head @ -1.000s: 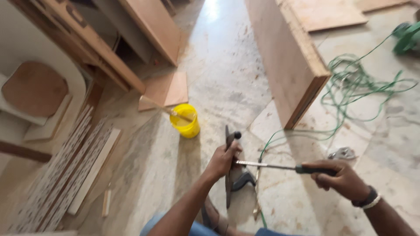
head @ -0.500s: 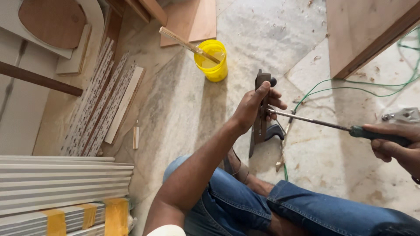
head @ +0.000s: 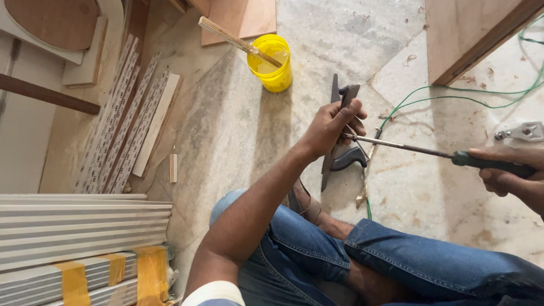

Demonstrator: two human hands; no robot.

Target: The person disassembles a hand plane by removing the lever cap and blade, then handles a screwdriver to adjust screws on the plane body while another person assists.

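Above saw [head: 338, 133], left hand [head: 331, 127] clenched

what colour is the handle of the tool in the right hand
Dark green handle, gripped by the right hand; seen in the head view.

The screwdriver [head: 430, 152] has a bare, dull metal shaft and a dark green plastic handle. The handsaw [head: 335, 136] shows a dark matt blade and a glossy black plastic grip. The bucket [head: 273, 63] is glossy yellow plastic. The floor [head: 238, 124] is smooth, dusty mottled stone; the jeans [head: 408, 266] are blue denim
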